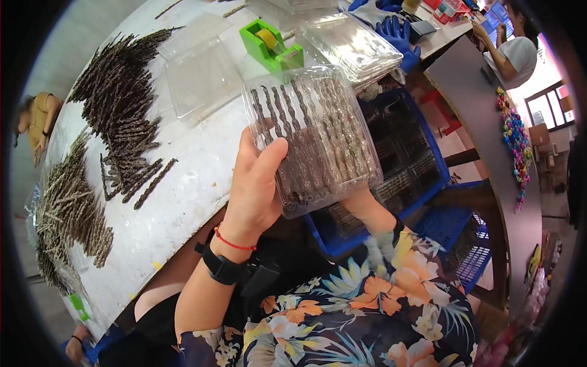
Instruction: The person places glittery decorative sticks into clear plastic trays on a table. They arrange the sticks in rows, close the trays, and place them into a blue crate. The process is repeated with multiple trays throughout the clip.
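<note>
My left hand point(257, 177) grips a clear plastic box point(312, 137) by its left side, thumb over the front. Inside are rows of twisted sticks, dark on the left, pale on the right. My right hand point(354, 199) is at the box's lower right edge, fingers mostly hidden behind it. On the white table point(171, 226) lie a pile of dark twisted sticks point(119, 85) and a paler pile point(73, 208). An empty clear plastic tray point(195, 79) lies beyond my left hand, near a green tape dispenser point(275, 55).
Clear trays point(342, 43) are stacked at the back, beside blue gloves point(397, 43). A blue crate point(428, 153) with dark contents stands right, a second point(455, 244) lower. A grey table point(513, 183) holds colourful strands. People sit at far left point(40, 116) and upper right point(513, 61).
</note>
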`<move>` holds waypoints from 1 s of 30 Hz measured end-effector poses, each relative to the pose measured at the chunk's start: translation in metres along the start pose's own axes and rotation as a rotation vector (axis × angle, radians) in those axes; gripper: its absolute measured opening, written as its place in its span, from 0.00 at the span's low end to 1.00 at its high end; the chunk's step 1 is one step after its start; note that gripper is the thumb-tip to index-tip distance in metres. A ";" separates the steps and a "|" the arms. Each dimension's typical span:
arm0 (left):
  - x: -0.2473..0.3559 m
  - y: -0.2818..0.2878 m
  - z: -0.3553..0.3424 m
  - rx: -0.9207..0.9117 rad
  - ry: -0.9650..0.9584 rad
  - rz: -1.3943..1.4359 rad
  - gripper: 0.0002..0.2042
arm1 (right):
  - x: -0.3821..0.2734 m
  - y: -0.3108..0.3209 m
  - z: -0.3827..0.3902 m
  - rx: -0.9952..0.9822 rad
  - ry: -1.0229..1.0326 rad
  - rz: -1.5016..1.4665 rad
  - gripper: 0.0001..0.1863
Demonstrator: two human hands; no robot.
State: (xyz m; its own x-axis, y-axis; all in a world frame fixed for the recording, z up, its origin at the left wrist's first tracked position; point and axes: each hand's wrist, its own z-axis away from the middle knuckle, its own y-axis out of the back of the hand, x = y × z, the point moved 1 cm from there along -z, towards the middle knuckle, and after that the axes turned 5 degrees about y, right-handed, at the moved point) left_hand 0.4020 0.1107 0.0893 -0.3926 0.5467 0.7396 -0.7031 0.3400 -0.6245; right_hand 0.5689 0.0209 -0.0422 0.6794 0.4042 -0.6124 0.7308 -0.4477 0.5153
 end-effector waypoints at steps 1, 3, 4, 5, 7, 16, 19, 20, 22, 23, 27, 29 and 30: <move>0.001 0.002 0.000 -0.002 -0.011 0.008 0.19 | -0.004 -0.007 -0.008 0.055 -0.111 -0.339 0.25; 0.002 0.005 -0.001 -0.011 -0.033 0.025 0.20 | 0.000 -0.011 -0.014 0.045 -0.170 -0.493 0.26; 0.003 0.007 -0.002 -0.007 -0.031 0.035 0.21 | 0.006 -0.009 -0.012 -0.015 -0.114 -0.309 0.26; 0.003 0.006 -0.001 -0.003 -0.031 0.043 0.21 | 0.006 -0.007 -0.014 -0.029 -0.093 -0.245 0.25; 0.001 0.006 -0.002 0.008 -0.031 0.056 0.21 | -0.003 -0.003 -0.023 -0.010 -0.090 -0.234 0.25; -0.005 0.007 -0.001 -0.011 -0.010 0.076 0.21 | 0.011 -0.017 -0.035 0.064 -0.104 -0.147 0.21; -0.005 0.004 0.000 -0.019 0.012 0.104 0.22 | 0.017 -0.017 -0.039 0.082 -0.155 -0.274 0.19; -0.005 0.002 -0.002 -0.033 0.015 0.108 0.22 | 0.019 -0.012 -0.041 0.098 -0.186 -0.324 0.18; -0.006 0.001 -0.002 -0.040 0.012 0.117 0.23 | 0.023 -0.007 -0.043 0.128 -0.272 -0.485 0.17; -0.007 0.001 -0.002 -0.046 0.022 0.117 0.23 | 0.024 -0.002 -0.044 0.157 -0.332 -0.600 0.16; -0.016 0.002 0.000 -0.024 0.011 0.109 0.23 | 0.031 0.023 -0.048 0.246 -0.568 -1.041 0.15; -0.018 0.004 0.001 -0.017 -0.014 0.092 0.23 | 0.033 0.044 -0.053 0.231 -0.672 -0.998 0.14; -0.018 0.005 0.001 -0.032 -0.015 0.100 0.23 | 0.040 0.053 -0.058 0.171 -0.735 -0.841 0.14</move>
State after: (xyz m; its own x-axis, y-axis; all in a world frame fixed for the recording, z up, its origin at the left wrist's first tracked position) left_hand 0.4053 0.1017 0.0733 -0.4684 0.5679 0.6768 -0.6407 0.3091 -0.7028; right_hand 0.6388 0.0595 -0.0041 -0.2693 0.0866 -0.9592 0.8807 -0.3810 -0.2816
